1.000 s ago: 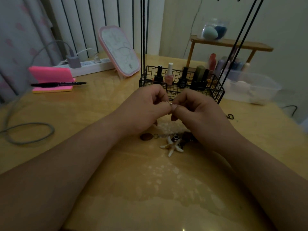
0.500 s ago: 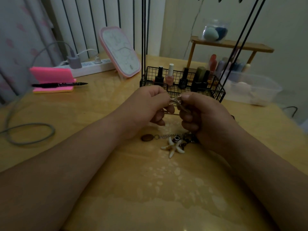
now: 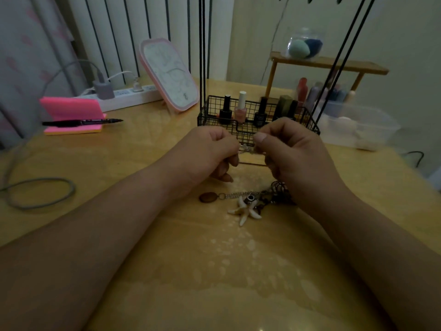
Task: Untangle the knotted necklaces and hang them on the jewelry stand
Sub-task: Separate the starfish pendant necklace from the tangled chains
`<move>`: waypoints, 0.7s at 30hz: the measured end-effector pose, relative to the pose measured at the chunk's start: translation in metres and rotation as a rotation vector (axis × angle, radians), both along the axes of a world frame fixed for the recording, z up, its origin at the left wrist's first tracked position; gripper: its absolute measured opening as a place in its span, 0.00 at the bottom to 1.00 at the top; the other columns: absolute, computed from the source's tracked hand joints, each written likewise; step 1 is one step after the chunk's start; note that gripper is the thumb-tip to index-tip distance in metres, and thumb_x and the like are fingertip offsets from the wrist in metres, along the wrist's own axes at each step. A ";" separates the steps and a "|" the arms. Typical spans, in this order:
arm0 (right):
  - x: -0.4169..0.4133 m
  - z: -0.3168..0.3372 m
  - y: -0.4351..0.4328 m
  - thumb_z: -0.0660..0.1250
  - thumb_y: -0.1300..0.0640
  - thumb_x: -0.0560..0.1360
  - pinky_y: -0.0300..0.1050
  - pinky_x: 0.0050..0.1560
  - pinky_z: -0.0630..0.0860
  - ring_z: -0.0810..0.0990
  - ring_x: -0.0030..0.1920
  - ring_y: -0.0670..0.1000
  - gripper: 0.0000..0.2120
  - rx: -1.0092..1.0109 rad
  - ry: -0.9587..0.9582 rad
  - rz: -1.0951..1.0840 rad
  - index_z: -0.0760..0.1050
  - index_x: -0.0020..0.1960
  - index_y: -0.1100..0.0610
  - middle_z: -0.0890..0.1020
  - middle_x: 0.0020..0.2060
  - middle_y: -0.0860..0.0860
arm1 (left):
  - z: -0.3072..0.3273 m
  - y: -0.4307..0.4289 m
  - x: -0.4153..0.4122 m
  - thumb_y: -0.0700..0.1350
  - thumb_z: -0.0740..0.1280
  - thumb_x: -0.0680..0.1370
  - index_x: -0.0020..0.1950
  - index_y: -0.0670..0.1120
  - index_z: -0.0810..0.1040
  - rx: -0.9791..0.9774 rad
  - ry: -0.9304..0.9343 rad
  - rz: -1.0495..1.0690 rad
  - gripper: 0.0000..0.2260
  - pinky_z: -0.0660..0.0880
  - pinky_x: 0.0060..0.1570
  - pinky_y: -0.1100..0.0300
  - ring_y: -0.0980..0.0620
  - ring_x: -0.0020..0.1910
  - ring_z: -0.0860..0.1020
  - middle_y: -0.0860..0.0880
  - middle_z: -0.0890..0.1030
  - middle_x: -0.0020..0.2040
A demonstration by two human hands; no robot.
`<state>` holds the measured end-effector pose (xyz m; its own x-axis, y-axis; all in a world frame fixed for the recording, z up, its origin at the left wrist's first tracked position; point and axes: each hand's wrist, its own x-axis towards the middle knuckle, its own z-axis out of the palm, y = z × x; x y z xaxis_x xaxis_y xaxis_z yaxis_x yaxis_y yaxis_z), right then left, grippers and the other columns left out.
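two bare forearms reach over the bench [image 3: 214, 271] toward the basket [image 3: 205, 115]. nearest, in front of the basket, lies the tangle [image 3: 267, 194] of necklaces. it shows a white starfish [image 3: 245, 210] charm, a brown oval pendant [image 3: 208, 197] out to the left on a silvery strand, and dark rings and beads partly hidden under the right wrist. well to the basket's left a grey cable [image 3: 72, 191] loops on the bench.

above the tangle, just before the basket's front wall, the left hand [image 3: 210, 154] and right hand [image 3: 293, 154] are raised close together. on both, the fingers are curled in, and thumb and forefinger pinch a short silvery chain [image 3: 247, 149] held between them. whether it runs down into the tangle i cannot tell. the hands cover part of the basket's front edge.

inside the basket stand polish bottles [image 3: 240, 108], black, pink and darker ones. thin black rods [image 3: 202, 56] rise from the basket's left and right ends and leave the top of the view.

left of the basket a pink-framed mirror [image 3: 169, 75] leans. beyond it lies a power strip [image 3: 133, 95], and further left are pink notes [image 3: 69, 111] with a pen [image 3: 81, 122] across them. right of the basket sits a clear box [image 3: 367, 125]. behind it a wooden shelf [image 3: 334, 63] carries a jar [image 3: 303, 44] of sponges.
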<state>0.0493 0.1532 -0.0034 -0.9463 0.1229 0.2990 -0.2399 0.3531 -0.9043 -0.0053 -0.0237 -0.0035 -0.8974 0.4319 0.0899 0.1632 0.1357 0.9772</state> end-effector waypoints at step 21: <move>0.001 0.001 -0.004 0.67 0.55 0.82 0.39 0.29 0.62 0.67 0.32 0.47 0.07 -0.215 -0.173 0.105 0.82 0.47 0.54 0.79 0.35 0.47 | -0.005 -0.003 -0.008 0.43 0.67 0.71 0.42 0.44 0.80 0.190 -0.254 -0.241 0.04 0.80 0.41 0.54 0.53 0.38 0.76 0.45 0.78 0.48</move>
